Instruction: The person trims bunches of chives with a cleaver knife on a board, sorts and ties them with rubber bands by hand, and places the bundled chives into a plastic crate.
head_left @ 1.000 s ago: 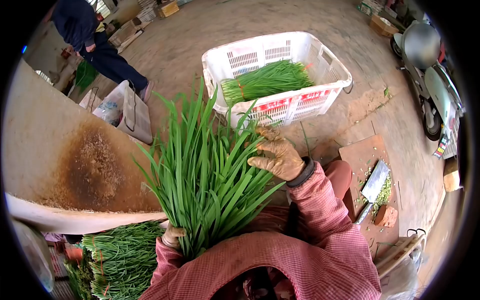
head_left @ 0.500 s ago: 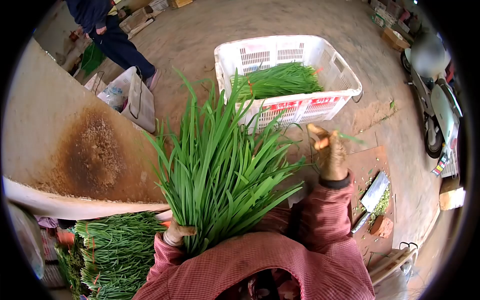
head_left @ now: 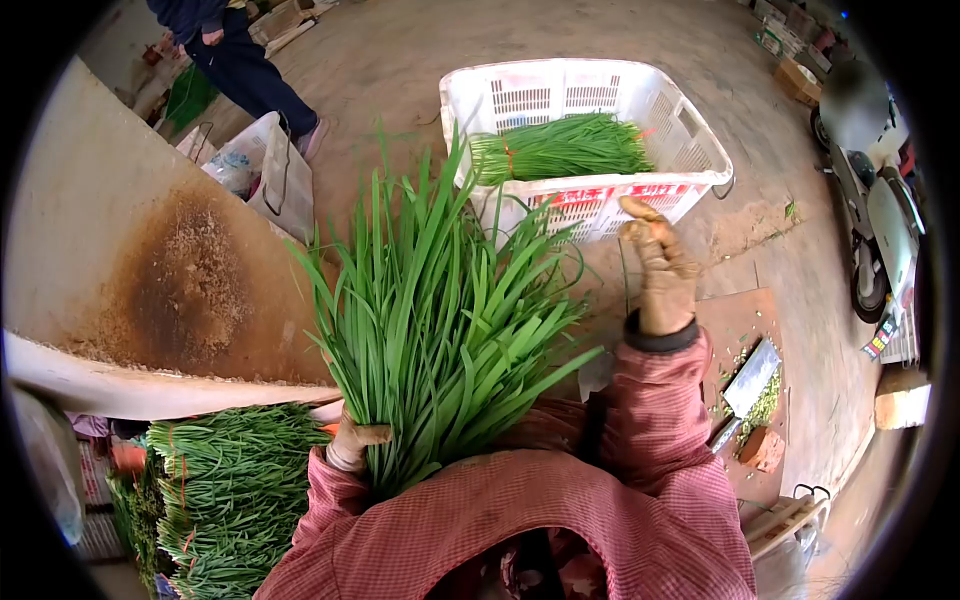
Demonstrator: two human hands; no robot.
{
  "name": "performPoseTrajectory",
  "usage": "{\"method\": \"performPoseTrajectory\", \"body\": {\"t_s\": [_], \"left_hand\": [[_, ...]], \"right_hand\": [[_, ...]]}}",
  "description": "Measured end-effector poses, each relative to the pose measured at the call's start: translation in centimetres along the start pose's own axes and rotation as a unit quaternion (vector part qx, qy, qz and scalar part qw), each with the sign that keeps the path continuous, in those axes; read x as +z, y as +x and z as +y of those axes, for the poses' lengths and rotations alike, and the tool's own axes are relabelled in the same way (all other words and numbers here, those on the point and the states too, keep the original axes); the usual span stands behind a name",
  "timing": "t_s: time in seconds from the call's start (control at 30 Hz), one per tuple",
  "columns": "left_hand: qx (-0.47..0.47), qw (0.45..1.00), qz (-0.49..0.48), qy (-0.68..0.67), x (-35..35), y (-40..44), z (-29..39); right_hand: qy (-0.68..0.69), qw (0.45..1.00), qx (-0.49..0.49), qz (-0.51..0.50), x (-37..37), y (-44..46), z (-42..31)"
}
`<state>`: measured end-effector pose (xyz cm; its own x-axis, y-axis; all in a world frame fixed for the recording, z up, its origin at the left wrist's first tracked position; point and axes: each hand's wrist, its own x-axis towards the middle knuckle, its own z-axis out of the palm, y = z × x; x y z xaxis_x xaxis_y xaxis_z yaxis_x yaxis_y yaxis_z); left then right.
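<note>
Closest to me, a big bunch of long green leaves (head_left: 440, 330) stands over the person's lap. The left hand (head_left: 358, 442) is wrapped around its bottom, thumb across the front. That is the only hold I can see, so if this hand goes loose, the leaves could slide out and spill. The tops already fan wide, and leaves at the sides could drop or bend.

At the left sits a pile of tied greens (head_left: 240, 500). On the right, a board (head_left: 735, 312) lies on the floor. A big knife (head_left: 752, 380) rests on it, with a brick (head_left: 764, 449) near its handle; a low swing of the right arm might bump that handle.

The right arm reaches forward, wrist up, and the right hand (head_left: 662, 275) hangs near the crate's front edge. Its fingers are half bent; I cannot tell if they pinch anything.

Farther off, the white crate (head_left: 712, 165) holds more tied leaves (head_left: 575, 145).
</note>
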<state>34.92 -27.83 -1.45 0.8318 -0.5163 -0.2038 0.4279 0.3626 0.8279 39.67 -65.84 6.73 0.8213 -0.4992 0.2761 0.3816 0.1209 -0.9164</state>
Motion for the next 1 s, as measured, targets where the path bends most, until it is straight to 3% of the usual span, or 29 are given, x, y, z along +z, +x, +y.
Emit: {"method": "performPoseTrajectory", "body": {"t_s": [0.03, 0.07, 0.1, 0.17, 0.23, 0.3, 0.33, 0.4, 0.43, 0.5, 0.7, 0.8, 0.87, 0.93, 1.0], "left_hand": [[0.009, 0.998, -0.018, 0.059, -0.6, 0.2, 0.0], [0.019, 0.992, -0.036, 0.118, -1.4, 0.4, -0.2], [0.024, 0.983, -0.086, 0.162, -1.9, 0.8, 0.1], [0.015, 0.99, -0.076, 0.115, -1.7, 1.0, -0.7], [0.007, 0.996, -0.064, 0.067, -0.9, 1.1, -0.7], [-0.006, 0.997, -0.048, 0.062, -0.7, 0.9, -0.5], [-0.002, 0.997, -0.047, 0.064, -0.8, 0.8, -0.5], [0.043, 0.997, -0.061, 0.029, -0.7, 0.8, -0.9], [0.04, 0.998, -0.049, 0.029, -0.6, 0.7, -0.9], [0.017, 0.999, -0.045, 0.008, -0.9, 0.6, -0.8], [0.037, 0.998, -0.027, 0.043, 0.3, 1.1, -0.4], [-0.041, 0.998, 0.027, 0.036, -0.8, 0.9, -0.9], [-0.004, 0.999, -0.001, 0.037, -0.4, 1.1, -0.7], [0.007, 0.997, -0.014, 0.079, -0.9, 1.1, -0.6], [0.016, 0.992, -0.025, 0.121, -1.2, 1.1, -0.6]], "right_hand": [[0.0, 1.0, 0.001, 0.001, -1.1, 0.0, -0.3], [-0.015, 0.993, -0.027, -0.111, -2.2, -0.2, -0.7], [-0.071, 0.983, -0.062, -0.155, -1.7, -0.4, -0.8], [-0.171, 0.947, -0.146, -0.231, -0.9, -0.7, -1.2], [-0.228, 0.94, -0.176, -0.182, 1.6, -0.8, -1.1], [-0.35, 0.893, -0.185, -0.212, 2.8, 0.1, 1.5], [-0.332, 0.893, -0.192, -0.234, 3.4, 0.3, 2.5], [-0.22, 0.904, -0.137, -0.34, 3.7, 0.6, 3.5], [-0.217, 0.903, -0.137, -0.346, 3.9, 0.3, 3.3], [-0.073, 0.935, 0.158, -0.309, 3.9, -0.8, 2.1], [-0.17, 0.903, 0.231, -0.321, 3.1, -0.2, 1.5], [-0.181, 0.869, 0.283, -0.363, 2.7, 0.1, 2.3], [-0.257, 0.858, 0.188, -0.404, 2.8, 0.1, 3.3], [-0.295, 0.832, 0.177, -0.436, 3.1, 0.2, 3.4], [-0.226, 0.87, 0.165, -0.407, 3.0, -0.2, 4.4]]}}
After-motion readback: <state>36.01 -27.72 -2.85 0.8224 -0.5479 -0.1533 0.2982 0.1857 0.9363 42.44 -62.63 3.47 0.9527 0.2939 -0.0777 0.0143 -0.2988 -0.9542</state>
